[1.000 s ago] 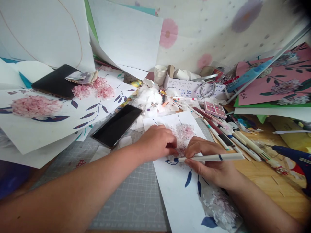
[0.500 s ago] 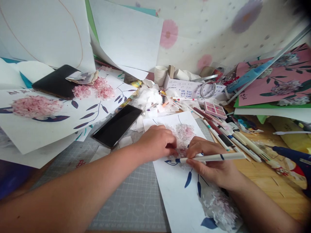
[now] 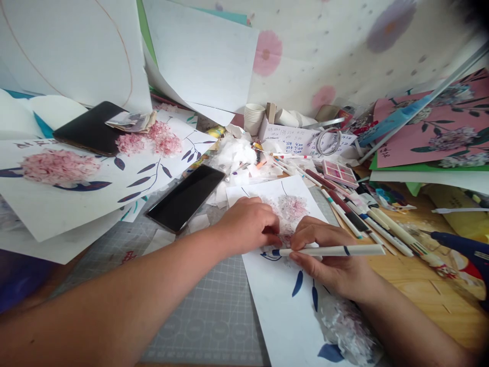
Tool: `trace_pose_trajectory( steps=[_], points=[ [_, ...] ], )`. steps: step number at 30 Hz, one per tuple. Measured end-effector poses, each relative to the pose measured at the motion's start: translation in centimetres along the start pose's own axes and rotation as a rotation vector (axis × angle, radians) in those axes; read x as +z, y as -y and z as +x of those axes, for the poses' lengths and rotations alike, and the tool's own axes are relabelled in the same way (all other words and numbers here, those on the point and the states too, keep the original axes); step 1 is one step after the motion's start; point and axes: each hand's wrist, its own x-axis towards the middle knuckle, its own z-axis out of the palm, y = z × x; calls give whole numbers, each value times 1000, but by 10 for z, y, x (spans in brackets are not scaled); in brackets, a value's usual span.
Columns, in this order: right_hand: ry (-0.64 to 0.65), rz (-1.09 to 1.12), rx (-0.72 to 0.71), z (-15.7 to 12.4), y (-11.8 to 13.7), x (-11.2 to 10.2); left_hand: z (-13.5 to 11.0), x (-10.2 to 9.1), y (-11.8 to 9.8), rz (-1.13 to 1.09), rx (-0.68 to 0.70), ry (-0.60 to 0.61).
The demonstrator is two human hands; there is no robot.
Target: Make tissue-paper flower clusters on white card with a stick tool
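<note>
At the centre of the worktop, on a smooth, grid-printed gray cutting mat, lies a long white sheet, its right side partly covered by the right hand. This hand is closed in a pinch on a slim white marker, a straight cylinder with a dark blue band, held nearly level, its tip end at a curved blue leaf outline on the sheet. The left hand rests on the sheet just beside that tip, fingers curled down and close together; whether they grip anything cannot be told. The sheet bears an upper flower cluster and a lower flower cluster, both of crinkled, frilled pieces in pale pink and white (the material looks like thin paper, not confirmed), with flat, pointed dark blue leaves between them. To the left lies a glossy, rectangular black smartphone, near a heap of crumpled white scraps. To the right, slender pens lie in a loose row beside the grained wooden tabletop, with a dark blue glue gun farther out. Behind, ribbed paper cups stand nested, near a smooth gray ring
</note>
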Motion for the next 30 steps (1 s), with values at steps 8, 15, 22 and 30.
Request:
trace_pose_trajectory(
  steps=[8, 15, 22, 30],
  points=[
    [12, 2, -18, 2, 1, 2, 0, 0, -1, -6, -5, 6],
    [-4, 11, -8, 0, -1, -1, -1, 0, 0, 1, -1, 1],
    [12, 2, -17, 3, 1, 1, -1, 1, 1, -11, 4, -2],
    [-14, -46, -2, -5, -1, -7, 0, 2, 1, 15, 6, -7]
  ],
)
